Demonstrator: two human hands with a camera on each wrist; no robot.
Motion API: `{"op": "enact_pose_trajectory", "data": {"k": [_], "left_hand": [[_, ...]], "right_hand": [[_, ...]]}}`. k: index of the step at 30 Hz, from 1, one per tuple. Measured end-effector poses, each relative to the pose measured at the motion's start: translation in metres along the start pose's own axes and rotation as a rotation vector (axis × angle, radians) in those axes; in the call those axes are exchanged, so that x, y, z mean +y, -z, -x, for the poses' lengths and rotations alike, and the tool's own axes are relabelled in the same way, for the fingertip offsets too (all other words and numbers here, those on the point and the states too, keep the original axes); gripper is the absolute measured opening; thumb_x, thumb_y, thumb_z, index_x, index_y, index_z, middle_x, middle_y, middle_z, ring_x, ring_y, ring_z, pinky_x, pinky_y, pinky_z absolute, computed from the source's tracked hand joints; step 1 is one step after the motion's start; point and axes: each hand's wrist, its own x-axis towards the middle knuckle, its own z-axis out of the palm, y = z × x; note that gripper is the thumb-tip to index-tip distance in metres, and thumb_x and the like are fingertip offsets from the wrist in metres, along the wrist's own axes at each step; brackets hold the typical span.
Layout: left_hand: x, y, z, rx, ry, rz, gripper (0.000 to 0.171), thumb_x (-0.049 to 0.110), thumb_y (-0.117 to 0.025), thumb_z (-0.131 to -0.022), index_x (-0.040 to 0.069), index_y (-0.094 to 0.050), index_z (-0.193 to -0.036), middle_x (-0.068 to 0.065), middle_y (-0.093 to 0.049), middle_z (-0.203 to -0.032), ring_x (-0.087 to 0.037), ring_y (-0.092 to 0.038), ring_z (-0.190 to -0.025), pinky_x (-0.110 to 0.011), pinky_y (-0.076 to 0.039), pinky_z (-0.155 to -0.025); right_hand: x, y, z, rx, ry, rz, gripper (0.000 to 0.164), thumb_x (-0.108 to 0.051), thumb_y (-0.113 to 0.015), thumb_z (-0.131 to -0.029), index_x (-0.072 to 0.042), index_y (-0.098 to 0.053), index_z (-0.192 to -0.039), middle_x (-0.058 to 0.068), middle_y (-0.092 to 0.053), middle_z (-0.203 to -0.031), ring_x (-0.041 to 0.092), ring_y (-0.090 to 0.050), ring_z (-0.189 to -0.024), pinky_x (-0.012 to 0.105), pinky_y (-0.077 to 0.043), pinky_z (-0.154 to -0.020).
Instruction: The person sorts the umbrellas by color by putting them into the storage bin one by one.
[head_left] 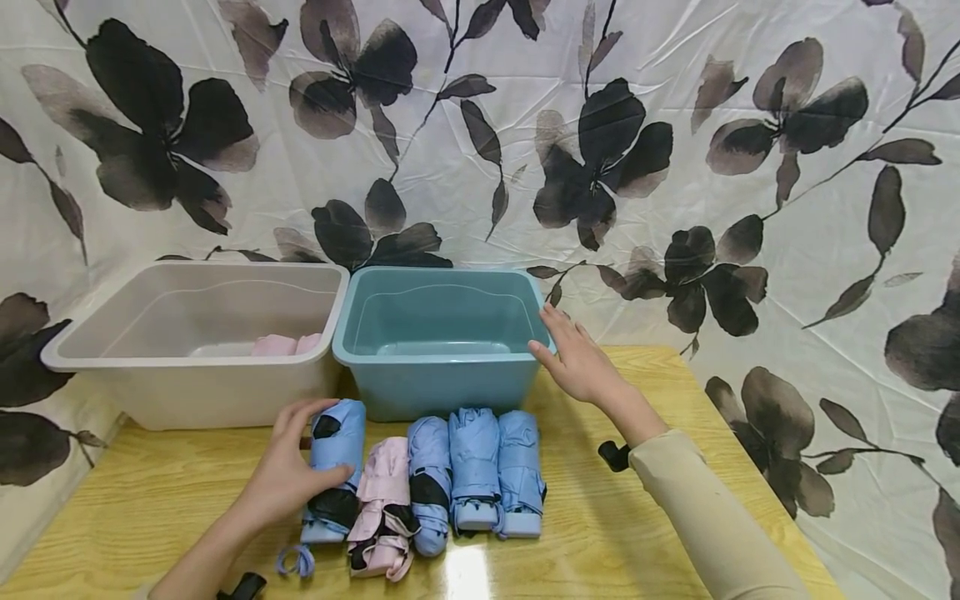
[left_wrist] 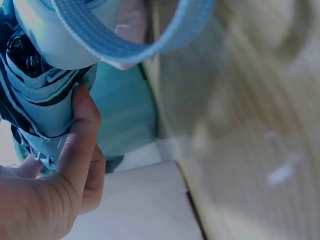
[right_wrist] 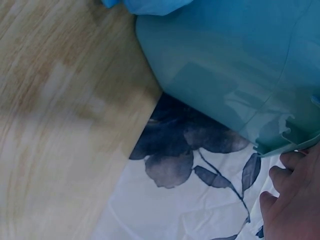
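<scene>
My left hand (head_left: pixel 288 467) grips the leftmost blue folded umbrella (head_left: pixel 337 450), thumb on one side and fingers on the other. In the left wrist view this umbrella (left_wrist: pixel 42 107) shows its pale handle end, and a blue wrist strap loops from it. A pink folded umbrella (head_left: pixel 386 500) lies just to its right, then several more blue folded umbrellas (head_left: pixel 474 467) in a row. My right hand (head_left: pixel 581 358) rests with extended fingers at the right rim of the teal bin (head_left: pixel 442 387); in the right wrist view the fingertips meet its edge.
A beige bin (head_left: pixel 202 396) stands left of the teal one, with pink items (head_left: pixel 275 345) inside. Both bins are at the back of the wooden table (head_left: pixel 600 517), against a flower-patterned cloth (head_left: pixel 465 183). The table's right edge slopes past my right forearm.
</scene>
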Motion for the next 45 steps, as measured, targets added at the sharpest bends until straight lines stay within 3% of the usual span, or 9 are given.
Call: {"op": "enact_pose_trajectory", "data": {"k": [5, 14, 21, 25, 27, 30, 33, 42, 45], "left_hand": [[0.015, 0.004, 0.000, 0.027, -0.052, 0.015, 0.089, 0.016, -0.092, -0.076, 0.009, -0.045, -0.151, -0.024, -0.032, -0.152, -0.043, -0.046, -0.127, -0.060, -0.051, -0.093], [0.046, 0.012, -0.006, 0.090, -0.151, 0.121, 0.089, 0.010, -0.091, -0.076, 0.014, -0.046, -0.153, -0.016, -0.033, -0.156, -0.029, -0.044, -0.126, -0.026, -0.043, -0.092], [0.078, 0.021, -0.024, 0.102, -0.165, 0.232, 0.088, 0.004, -0.087, -0.080, 0.014, -0.042, -0.155, -0.016, -0.024, -0.160, -0.043, -0.050, -0.118, -0.021, -0.054, -0.074], [0.095, 0.025, -0.039, 0.108, -0.158, 0.257, 0.089, 0.006, -0.086, -0.082, 0.015, -0.039, -0.157, -0.013, -0.022, -0.161, -0.042, -0.047, -0.123, -0.023, -0.052, -0.084], [0.103, 0.027, -0.048, 0.107, -0.140, 0.268, 0.090, 0.008, -0.085, -0.084, 0.018, -0.036, -0.159, -0.012, -0.022, -0.162, -0.042, -0.047, -0.125, -0.031, -0.052, -0.090], [0.114, 0.028, -0.062, 0.108, -0.108, 0.275, 0.091, 0.012, -0.084, -0.086, 0.022, -0.033, -0.161, -0.011, -0.021, -0.163, -0.045, -0.051, -0.122, -0.047, -0.055, -0.089], [0.123, 0.027, -0.078, 0.127, -0.098, 0.282, 0.092, 0.016, -0.084, -0.087, 0.023, -0.032, -0.162, -0.011, -0.022, -0.164, -0.045, -0.051, -0.123, -0.054, -0.052, -0.093], [0.140, 0.021, -0.135, 0.181, -0.135, 0.313, 0.090, 0.018, -0.085, -0.086, 0.017, -0.032, -0.159, -0.008, -0.018, -0.162, -0.035, -0.047, -0.125, -0.046, -0.046, -0.104], [0.144, 0.019, -0.154, 0.172, -0.114, 0.333, 0.089, 0.016, -0.084, -0.086, 0.016, -0.032, -0.158, -0.008, -0.016, -0.162, -0.035, -0.045, -0.128, -0.046, -0.045, -0.108]], "right_hand": [[0.001, 0.000, 0.000, -0.002, 0.000, 0.004, 0.075, -0.054, -0.034, -0.111, -0.004, -0.020, -0.166, 0.014, -0.013, -0.174, 0.034, -0.011, -0.160, 0.058, -0.009, -0.127], [0.001, 0.001, 0.002, -0.006, -0.015, -0.010, 0.073, -0.052, -0.036, -0.112, -0.006, -0.021, -0.166, 0.007, -0.011, -0.175, 0.029, -0.010, -0.161, 0.053, -0.008, -0.128], [0.004, 0.000, 0.003, -0.006, -0.017, 0.002, 0.073, -0.052, -0.035, -0.112, -0.006, -0.020, -0.166, 0.009, -0.012, -0.175, 0.029, -0.010, -0.161, 0.053, -0.009, -0.128], [0.004, 0.000, 0.003, -0.006, -0.017, -0.002, 0.073, -0.052, -0.036, -0.112, -0.006, -0.020, -0.166, 0.008, -0.011, -0.175, 0.029, -0.011, -0.161, 0.054, -0.008, -0.128], [0.005, 0.000, 0.002, -0.005, -0.013, -0.002, 0.074, -0.053, -0.035, -0.111, -0.005, -0.020, -0.166, 0.009, -0.011, -0.175, 0.030, -0.010, -0.161, 0.056, -0.008, -0.128], [0.006, -0.001, 0.001, -0.001, -0.006, 0.005, 0.075, -0.054, -0.034, -0.111, -0.004, -0.020, -0.166, 0.012, -0.012, -0.174, 0.032, -0.011, -0.160, 0.058, -0.009, -0.127], [0.005, -0.001, 0.000, -0.001, -0.008, 0.005, 0.075, -0.054, -0.034, -0.111, -0.005, -0.020, -0.166, 0.010, -0.012, -0.174, 0.030, -0.010, -0.161, 0.057, -0.009, -0.127], [0.004, -0.001, -0.001, -0.002, -0.001, 0.000, 0.073, -0.053, -0.035, -0.111, -0.005, -0.021, -0.166, 0.011, -0.014, -0.174, 0.030, -0.012, -0.160, 0.056, -0.010, -0.128], [0.003, 0.000, -0.001, -0.005, 0.000, 0.000, 0.073, -0.052, -0.035, -0.112, -0.005, -0.021, -0.166, 0.012, -0.014, -0.174, 0.030, -0.012, -0.160, 0.055, -0.009, -0.128]]}}
